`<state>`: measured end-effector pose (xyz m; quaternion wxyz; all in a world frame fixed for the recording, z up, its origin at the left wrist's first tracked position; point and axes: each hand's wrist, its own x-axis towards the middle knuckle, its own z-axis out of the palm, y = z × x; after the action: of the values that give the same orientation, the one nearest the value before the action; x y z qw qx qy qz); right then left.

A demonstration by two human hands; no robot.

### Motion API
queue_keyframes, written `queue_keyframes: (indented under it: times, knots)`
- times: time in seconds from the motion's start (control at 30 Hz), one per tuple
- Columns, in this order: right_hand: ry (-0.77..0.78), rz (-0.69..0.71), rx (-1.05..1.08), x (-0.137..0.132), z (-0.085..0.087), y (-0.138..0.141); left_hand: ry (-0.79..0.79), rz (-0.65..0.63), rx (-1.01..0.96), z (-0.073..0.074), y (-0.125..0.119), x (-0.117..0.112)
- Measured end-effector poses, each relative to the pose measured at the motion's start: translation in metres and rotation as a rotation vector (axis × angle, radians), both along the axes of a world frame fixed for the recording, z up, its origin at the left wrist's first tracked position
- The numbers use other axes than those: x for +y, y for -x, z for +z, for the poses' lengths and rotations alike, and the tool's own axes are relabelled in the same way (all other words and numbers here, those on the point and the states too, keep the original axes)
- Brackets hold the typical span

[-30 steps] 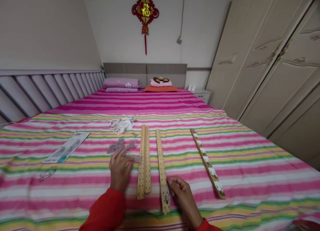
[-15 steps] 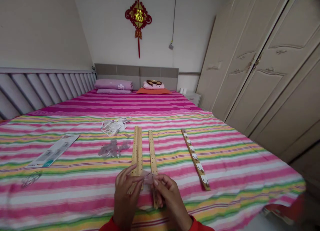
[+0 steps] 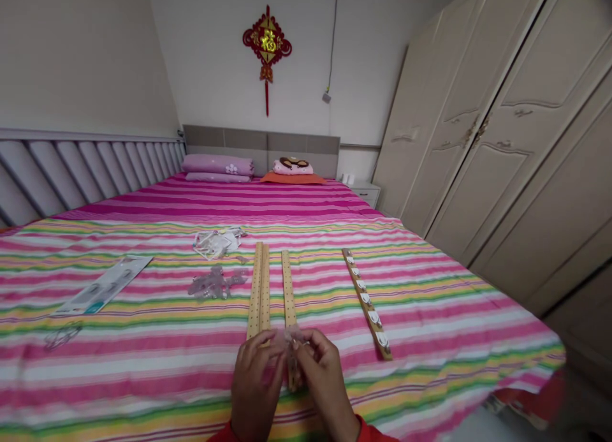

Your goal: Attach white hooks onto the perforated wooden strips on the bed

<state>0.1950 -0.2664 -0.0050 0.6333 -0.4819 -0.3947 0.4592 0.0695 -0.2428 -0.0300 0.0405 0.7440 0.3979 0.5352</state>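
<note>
Over the near end of a perforated wooden strip, my left hand and my right hand meet at a small clear plastic packet. Fingertips of both hands pinch it from either side. What is inside the packet is too small to make out. To the left lie two more perforated wooden strips, side by side, their near ends by my left hand. Further right, a darker strip bears a row of white round pieces with metal parts.
Several small clear packets lie in a heap on the striped bedsheet. Behind them is a pile of white pieces. At left are a flat blister card and thin wire loops. A wardrobe stands at right.
My hands have drawn closer together around the packet, and the left fingers have curled in more. The view has shifted slightly.
</note>
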Motion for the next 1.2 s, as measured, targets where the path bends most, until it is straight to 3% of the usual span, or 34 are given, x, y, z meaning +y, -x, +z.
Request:
queue_keyframes:
  times: [0.1,0.2,0.33,0.47,0.57,0.7,0.8,0.93,1.2]
  knots:
    - [-0.177,-0.127,-0.344,-0.006,0.011,-0.011,0.100,-0.039,-0.093,0.000,0.001,-0.001]
    - [-0.321,-0.112,-0.599,-0.009,0.017,-0.022,0.345,-0.102,-0.274,0.006,0.002,0.002]
    - [-0.273,-0.062,-0.471,0.001,0.013,-0.032,0.736,-0.267,-0.445,0.020,-0.001,0.013]
    - [-0.133,-0.002,-0.183,0.022,0.006,-0.038,0.930,-0.426,-0.492,0.028,-0.010,0.032]
    - [-0.058,0.059,0.016,0.039,0.001,-0.042,0.959,-0.454,-0.527,0.027,-0.016,0.048]
    - [-0.009,0.097,0.147,0.060,-0.014,-0.043,0.988,-0.393,-0.543,0.015,-0.022,0.065]
    - [0.034,0.073,0.172,0.071,-0.032,-0.041,1.030,-0.314,-0.484,0.004,-0.025,0.071]
    - [0.080,0.056,0.178,0.080,-0.051,-0.039,0.921,-0.209,-0.339,-0.004,-0.028,0.070]
    - [0.134,0.018,0.119,0.087,-0.061,-0.040,0.881,-0.151,-0.127,-0.004,-0.030,0.070]
